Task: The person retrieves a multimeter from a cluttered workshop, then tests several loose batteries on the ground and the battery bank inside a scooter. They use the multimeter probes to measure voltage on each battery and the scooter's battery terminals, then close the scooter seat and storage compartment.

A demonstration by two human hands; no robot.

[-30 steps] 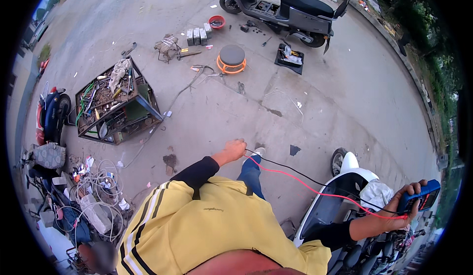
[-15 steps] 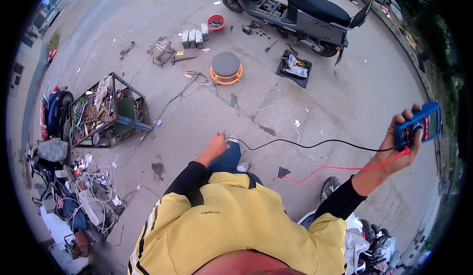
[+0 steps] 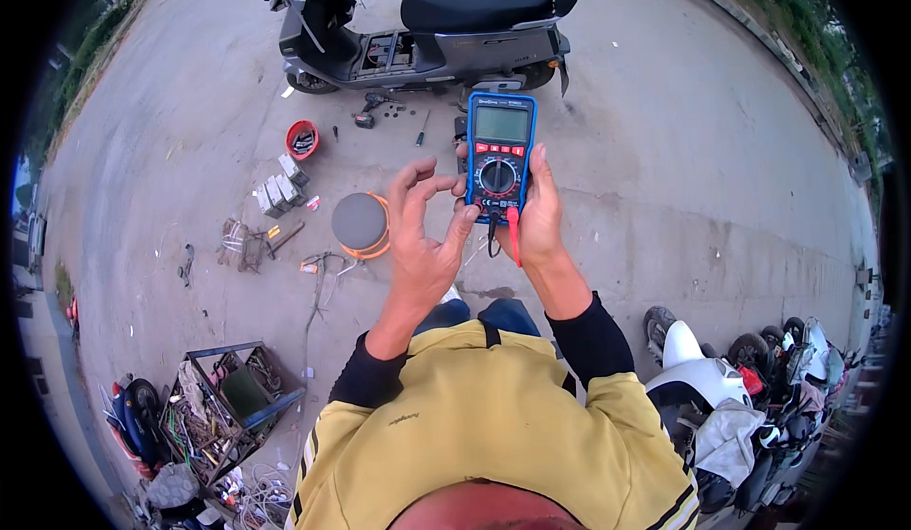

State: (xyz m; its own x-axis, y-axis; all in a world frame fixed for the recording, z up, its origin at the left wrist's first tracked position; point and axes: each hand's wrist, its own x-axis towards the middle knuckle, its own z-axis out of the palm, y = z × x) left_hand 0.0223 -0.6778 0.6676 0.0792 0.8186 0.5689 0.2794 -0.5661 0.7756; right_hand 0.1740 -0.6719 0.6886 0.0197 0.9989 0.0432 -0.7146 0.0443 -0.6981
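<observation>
Held up in front of me, a blue-edged digital multimeter [image 3: 500, 158] shows its screen and round dial. My right hand [image 3: 543, 215] grips it from the right side and behind. My left hand [image 3: 420, 236] is beside its left edge, fingers spread and bent, thumb tip close to the lower left corner. Whether the thumb touches the case I cannot tell. A black test lead [image 3: 492, 234] and a red test lead [image 3: 513, 236] are plugged into the bottom; their far ends are hidden behind my hands and arms.
A grey scooter [image 3: 465, 51] stands ahead. Between us are a drill [image 3: 368, 112], a screwdriver [image 3: 423, 130], a red bowl [image 3: 302, 139], grey blocks [image 3: 278, 194] and a round stool [image 3: 361, 223]. A scrap-filled metal frame [image 3: 228, 402] sits left; a white scooter [image 3: 697, 364] stands right.
The multimeter has come from far right to the middle, in my right hand. My left hand has risen from near my knee to beside it. My view has turned rightward.
</observation>
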